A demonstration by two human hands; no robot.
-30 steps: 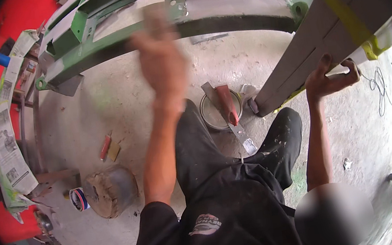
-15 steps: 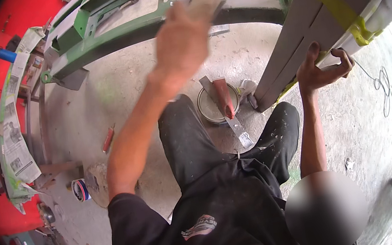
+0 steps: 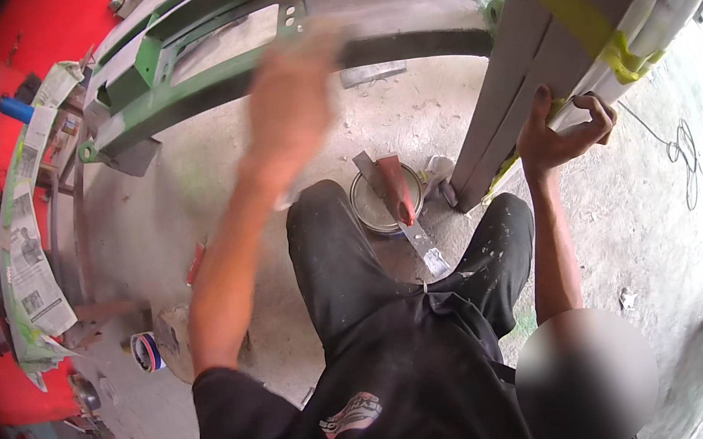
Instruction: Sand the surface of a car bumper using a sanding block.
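My left hand (image 3: 292, 103), smeared by motion, is closed round a beige hand-sized block (image 3: 321, 41) that looks like a sanding block. It is in front of a grey-primed and green metal frame (image 3: 408, 45); whether the block touches the frame I cannot tell. My right hand (image 3: 567, 133) grips the edge of a long grey panel (image 3: 541, 70) leaning at the right, thumb on the near side and fingers curled behind. Yellow tape (image 3: 578, 16) crosses the panel. Between my knees stands a round can (image 3: 365, 210), with a red scraper (image 3: 395, 183) and a flat metal spreader (image 3: 424, 244) on top.
Newspaper-masked parts (image 3: 32, 253) hang on a rack at the left, beside a red wall (image 3: 13, 379). A roll of tape (image 3: 147, 351) and a small red tool (image 3: 196, 262) are on the concrete floor (image 3: 239, 176). A thin cable (image 3: 687, 153) is at the right.
My left hand has moved left and a little down with the block. My right hand keeps its hold on the panel; the view has shifted slightly.
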